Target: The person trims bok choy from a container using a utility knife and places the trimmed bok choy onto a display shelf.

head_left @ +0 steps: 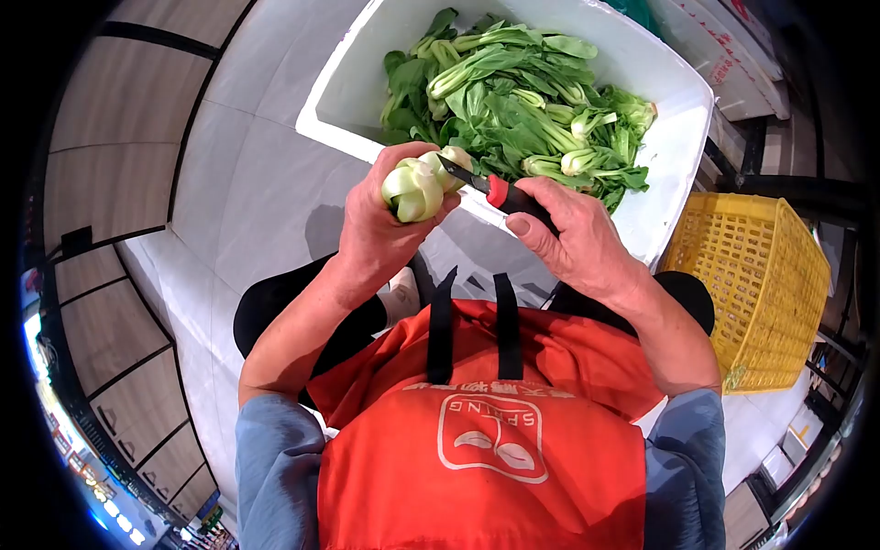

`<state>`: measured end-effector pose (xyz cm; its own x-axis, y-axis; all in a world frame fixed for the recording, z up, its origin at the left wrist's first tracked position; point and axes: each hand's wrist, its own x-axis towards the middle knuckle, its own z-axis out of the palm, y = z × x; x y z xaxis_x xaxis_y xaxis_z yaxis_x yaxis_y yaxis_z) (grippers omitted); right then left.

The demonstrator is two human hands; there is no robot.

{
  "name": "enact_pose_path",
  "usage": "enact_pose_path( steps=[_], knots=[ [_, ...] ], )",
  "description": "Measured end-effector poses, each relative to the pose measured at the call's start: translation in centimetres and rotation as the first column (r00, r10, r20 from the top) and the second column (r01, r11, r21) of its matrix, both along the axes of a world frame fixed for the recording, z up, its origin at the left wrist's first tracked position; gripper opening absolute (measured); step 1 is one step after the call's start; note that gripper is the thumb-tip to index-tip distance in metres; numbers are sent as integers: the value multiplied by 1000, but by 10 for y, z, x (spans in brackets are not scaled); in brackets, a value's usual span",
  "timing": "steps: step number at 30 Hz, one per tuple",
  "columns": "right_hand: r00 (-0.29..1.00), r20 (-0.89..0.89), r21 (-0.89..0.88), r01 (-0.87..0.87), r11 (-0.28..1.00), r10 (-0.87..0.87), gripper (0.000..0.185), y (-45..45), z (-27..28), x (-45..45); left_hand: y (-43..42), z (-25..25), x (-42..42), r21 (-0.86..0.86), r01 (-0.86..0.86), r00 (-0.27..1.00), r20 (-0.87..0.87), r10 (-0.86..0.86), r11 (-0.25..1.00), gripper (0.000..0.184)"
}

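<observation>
My left hand [371, 215] is closed around bok choy [414, 190], with the pale, rounded base ends facing up. At least two heads seem to be in the grip; their leaves are hidden by the hand. In my right hand [577, 234] is a knife [500, 192] with a black and red handle. Its dark blade points left, and the tip touches or lies just over the bok choy bases. Just beyond both hands, a heap of green bok choy [513, 101] lies in a white foam box [344, 87].
A yellow plastic crate [747, 293] stands on the floor at the right. White boxes [724, 55] sit behind it, at the upper right. Wood-fronted cabinets [115, 137] line the left side. Grey tiles [247, 174] cover the floor. A red apron [477, 440] covers my lap.
</observation>
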<state>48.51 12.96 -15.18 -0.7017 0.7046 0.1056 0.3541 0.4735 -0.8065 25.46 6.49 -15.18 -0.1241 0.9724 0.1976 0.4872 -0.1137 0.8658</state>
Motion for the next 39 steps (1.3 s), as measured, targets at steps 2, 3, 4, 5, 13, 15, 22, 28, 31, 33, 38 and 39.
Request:
enact_pose_path(
  steps=[2,3,4,5,13,15,22,28,31,33,38,39],
  knots=[
    [1000,0,-33,-15,999,15,50,1,-1,-1,-2,-1,0,-44,-8,1000,2,8,999,44],
    [1000,2,-56,-26,998,26,50,2,-2,-2,-3,-2,0,-53,-12,999,-44,9,999,44],
    [999,3,-78,-37,996,37,50,2,-2,-2,-5,-2,0,-61,-16,996,-90,10,998,44],
    [999,-5,-93,-47,995,46,50,2,-3,-2,-6,-2,1,-67,-19,991,-136,10,998,44],
    [998,-48,-276,-44,960,31,46,-4,-12,-2,-19,0,0,-200,12,987,160,20,980,36],
    [998,-56,-215,-52,975,41,46,-8,-23,-3,-26,-2,-1,-267,16,980,194,37,964,34],
    [995,-39,-246,-98,964,91,45,-20,-40,-13,-49,-7,-9,-425,40,897,415,155,905,32],
    [992,97,-407,-37,913,84,50,-28,-55,-5,-59,17,-20,-227,-28,925,364,112,974,35],
    [999,-48,-418,-42,907,24,52,-35,-51,-13,-46,34,-43,-379,-45,894,397,206,924,43],
    [988,-151,-468,-75,881,4,55,-26,-36,-18,-48,17,-40,-283,46,807,576,131,958,51],
    [950,-275,-794,-136,592,-151,53,-9,-19,-12,-38,16,-35,-292,339,654,756,-2,894,58],
    [950,-279,-735,-119,667,-138,51,-11,-19,-16,-36,16,-33,-300,359,685,728,-31,883,56]
  ],
)
